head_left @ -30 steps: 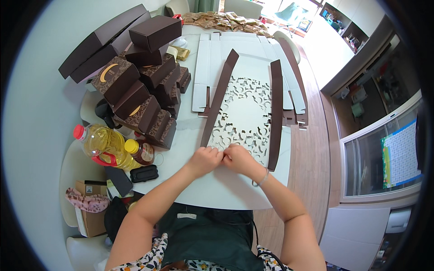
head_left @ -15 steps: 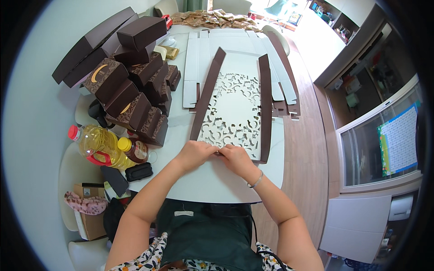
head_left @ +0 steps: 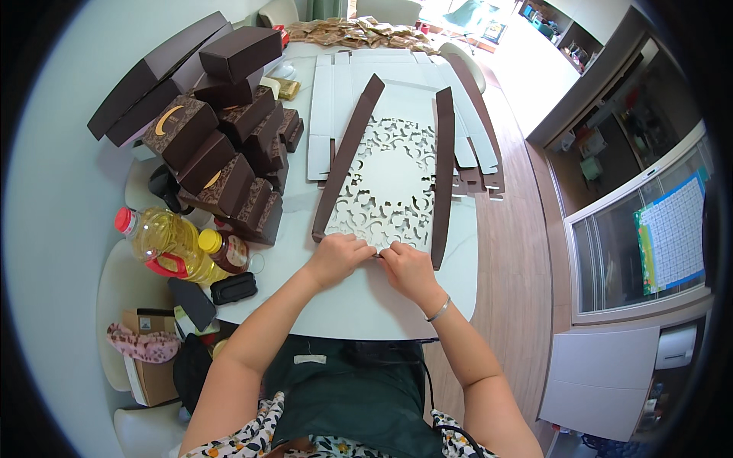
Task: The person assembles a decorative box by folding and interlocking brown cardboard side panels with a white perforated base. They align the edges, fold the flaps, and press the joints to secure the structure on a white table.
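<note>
A part-folded cardboard box [head_left: 391,177] lies lengthwise on the table in front of me. Its white panel is pierced all over with curly cut-outs around a plain centre. Dark brown walls stand up along both long sides, and the left one leans outward at its far end. At the near edge, my left hand [head_left: 338,258] has its fingers curled over the cardboard. Close beside it, my right hand [head_left: 410,272] pinches the same edge, with a bracelet on the wrist. The fingertips almost meet, and the fold between them is mostly hidden.
Flat white-and-brown box blanks [head_left: 324,114] lie beneath and beyond the box. Finished brown boxes [head_left: 229,153] are piled at the left. Nearer stand an oil bottle [head_left: 164,237], a yellow-capped jar [head_left: 225,250] and a black case [head_left: 234,288]. Small packets [head_left: 359,32] cover the far end.
Both hands have shifted slightly right along the near edge. The box's near end has moved a little left and its walls have tilted slightly.
</note>
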The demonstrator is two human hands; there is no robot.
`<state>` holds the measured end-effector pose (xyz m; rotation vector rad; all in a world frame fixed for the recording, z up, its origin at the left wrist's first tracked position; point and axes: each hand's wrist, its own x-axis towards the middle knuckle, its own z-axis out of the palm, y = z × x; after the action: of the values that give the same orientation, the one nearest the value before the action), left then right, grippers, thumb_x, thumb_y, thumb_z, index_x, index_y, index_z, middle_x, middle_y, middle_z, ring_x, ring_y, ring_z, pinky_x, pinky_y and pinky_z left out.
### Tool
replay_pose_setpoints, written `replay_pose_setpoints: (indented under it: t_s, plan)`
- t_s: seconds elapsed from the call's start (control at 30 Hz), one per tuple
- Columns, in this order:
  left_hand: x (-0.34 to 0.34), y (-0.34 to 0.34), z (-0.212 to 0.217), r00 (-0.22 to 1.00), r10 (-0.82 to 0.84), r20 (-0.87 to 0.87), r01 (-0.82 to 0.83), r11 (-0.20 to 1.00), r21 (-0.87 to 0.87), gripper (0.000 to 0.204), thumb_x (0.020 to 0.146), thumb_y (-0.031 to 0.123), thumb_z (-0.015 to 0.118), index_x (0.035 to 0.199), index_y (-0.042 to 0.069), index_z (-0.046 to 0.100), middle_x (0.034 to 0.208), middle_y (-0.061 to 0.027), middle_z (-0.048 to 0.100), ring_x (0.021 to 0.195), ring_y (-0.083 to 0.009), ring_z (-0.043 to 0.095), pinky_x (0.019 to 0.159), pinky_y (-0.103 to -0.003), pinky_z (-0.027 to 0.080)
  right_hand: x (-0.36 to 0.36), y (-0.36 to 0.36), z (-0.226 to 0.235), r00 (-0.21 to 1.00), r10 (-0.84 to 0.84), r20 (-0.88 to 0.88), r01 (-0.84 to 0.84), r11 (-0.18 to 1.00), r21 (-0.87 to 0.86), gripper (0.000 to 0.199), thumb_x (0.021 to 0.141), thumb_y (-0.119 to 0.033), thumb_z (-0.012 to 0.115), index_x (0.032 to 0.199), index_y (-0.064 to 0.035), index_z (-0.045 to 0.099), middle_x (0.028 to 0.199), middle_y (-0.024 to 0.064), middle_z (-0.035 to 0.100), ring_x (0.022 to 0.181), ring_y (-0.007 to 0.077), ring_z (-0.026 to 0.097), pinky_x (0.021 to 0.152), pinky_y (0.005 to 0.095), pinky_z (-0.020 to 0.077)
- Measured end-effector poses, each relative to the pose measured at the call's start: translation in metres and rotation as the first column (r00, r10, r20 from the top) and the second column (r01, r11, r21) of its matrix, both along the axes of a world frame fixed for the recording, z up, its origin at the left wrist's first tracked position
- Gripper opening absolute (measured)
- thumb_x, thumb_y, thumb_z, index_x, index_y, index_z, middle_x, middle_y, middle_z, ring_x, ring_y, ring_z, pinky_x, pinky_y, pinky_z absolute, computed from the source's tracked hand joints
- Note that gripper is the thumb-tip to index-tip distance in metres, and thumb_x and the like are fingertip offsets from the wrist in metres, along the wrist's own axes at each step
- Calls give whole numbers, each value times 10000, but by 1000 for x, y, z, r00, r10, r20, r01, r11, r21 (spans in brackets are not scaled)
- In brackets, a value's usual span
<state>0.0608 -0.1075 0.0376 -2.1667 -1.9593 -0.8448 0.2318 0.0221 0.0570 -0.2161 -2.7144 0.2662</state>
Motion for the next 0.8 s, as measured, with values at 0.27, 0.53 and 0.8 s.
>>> replay_pose_setpoints:
  t_s: [0.27, 0.53, 0.8]
  plan:
    - [0, -2, -1, 999, 14, 39, -13, 1000, -26, 159, 789, 152, 694, 945, 127, 687, 828, -12, 658, 779, -233, 643, 658, -376, 504, -4, -3, -5, 1000, 3, -6, -3, 993, -119, 97, 849, -153, 683, 811, -75, 638, 768, 43, 581, 714, 228, 637, 581, 361, 528]
    - [-2, -2, 2, 994, 17, 111, -11, 999, -53, 122, 798, 138, 699, 920, 127, 695, 809, -25, 663, 757, -249, 649, 677, -378, 504, 0, 2, -16, 991, -21, 132, 33, 996, -87, 86, 848, -140, 666, 815, -65, 644, 771, 72, 605, 740, 258, 658, 612, 375, 547]
    - [0, -6, 9, 998, -21, 57, 22, 999, -29, 87, 775, 95, 659, 854, 120, 632, 781, -18, 616, 775, -231, 636, 670, -382, 507, 17, 8, -13, 972, -73, 221, 75, 997, 1, 25, 805, -69, 602, 784, -63, 615, 763, 81, 618, 731, 258, 667, 618, 382, 549]
